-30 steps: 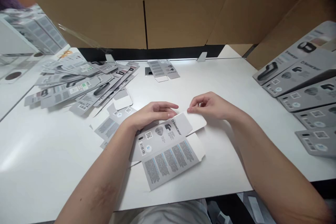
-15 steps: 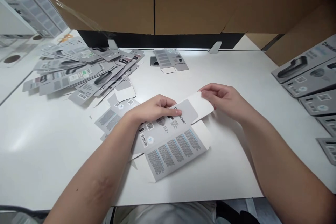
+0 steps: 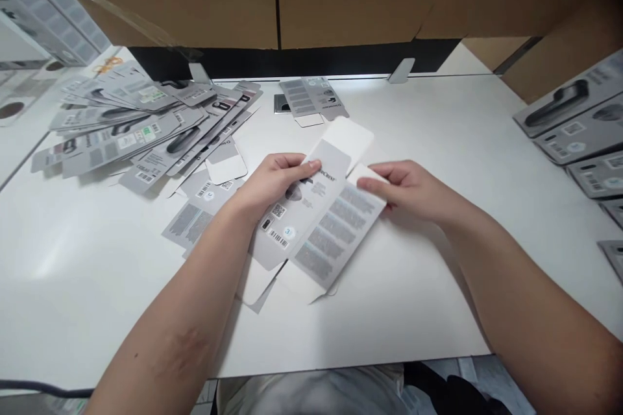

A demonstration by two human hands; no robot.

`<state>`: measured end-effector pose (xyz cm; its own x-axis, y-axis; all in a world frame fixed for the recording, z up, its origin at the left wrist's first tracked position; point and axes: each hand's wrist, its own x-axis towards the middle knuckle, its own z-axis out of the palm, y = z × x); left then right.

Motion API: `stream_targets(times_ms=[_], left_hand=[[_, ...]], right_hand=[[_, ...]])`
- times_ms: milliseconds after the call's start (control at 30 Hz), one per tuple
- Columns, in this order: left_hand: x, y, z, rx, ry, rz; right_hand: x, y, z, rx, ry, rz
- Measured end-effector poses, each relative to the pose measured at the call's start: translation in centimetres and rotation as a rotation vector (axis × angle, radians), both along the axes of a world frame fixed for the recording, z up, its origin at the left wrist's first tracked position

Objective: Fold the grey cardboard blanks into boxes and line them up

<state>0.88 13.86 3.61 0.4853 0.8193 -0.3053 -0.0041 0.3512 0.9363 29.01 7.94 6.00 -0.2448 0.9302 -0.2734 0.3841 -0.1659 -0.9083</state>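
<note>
A grey and white printed carton point(image 3: 311, 214), partly unfolded, is held between both hands above the white table. My left hand point(image 3: 280, 185) grips its left edge, thumb on the printed face and fingers behind. The thumb of my right hand point(image 3: 402, 185) presses on a white flap at the carton's right side, with the fingers underneath. A QR code, a barcode and text columns show on the carton, and a white end flap points away from me. Under my left forearm another flat carton point(image 3: 187, 224) lies on the table, partly hidden.
A fanned pile of flat cartons point(image 3: 150, 120) lies at the left. Beyond my hands are a flat carton point(image 3: 316, 100) and a small dark item point(image 3: 281, 104). Upright boxes point(image 3: 569, 117) line the right side. Large brown cardboard point(image 3: 341, 0) stands along the back.
The carton has turned counter-clockwise, its white end flap now pointing away from me. My right hand has moved from that end flap to the side panel's flap. The camera view has shifted slightly.
</note>
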Motion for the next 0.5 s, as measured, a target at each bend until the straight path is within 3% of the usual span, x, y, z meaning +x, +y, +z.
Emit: stream_targets(times_ms=[100,200,367,500], left_hand=[[1.1,-0.6,0.1,-0.032,-0.106,0.072],[2.0,-1.6,0.7,-0.078,-0.205,-0.044],[2.7,-3.0,1.0,-0.041,-0.169,-0.118],[3.6,-3.6,0.5,-0.215,-0.286,-0.164]], right_hand=[[0.1,0.5,-0.6,0.142,0.016,-0.28],[0.2,1.0,-1.5,0.261,0.05,-0.459],[0.0,1.8,-2.7,0.291,0.108,-0.58],[0.2,2.4,-3.9,0.368,0.123,-0.649]])
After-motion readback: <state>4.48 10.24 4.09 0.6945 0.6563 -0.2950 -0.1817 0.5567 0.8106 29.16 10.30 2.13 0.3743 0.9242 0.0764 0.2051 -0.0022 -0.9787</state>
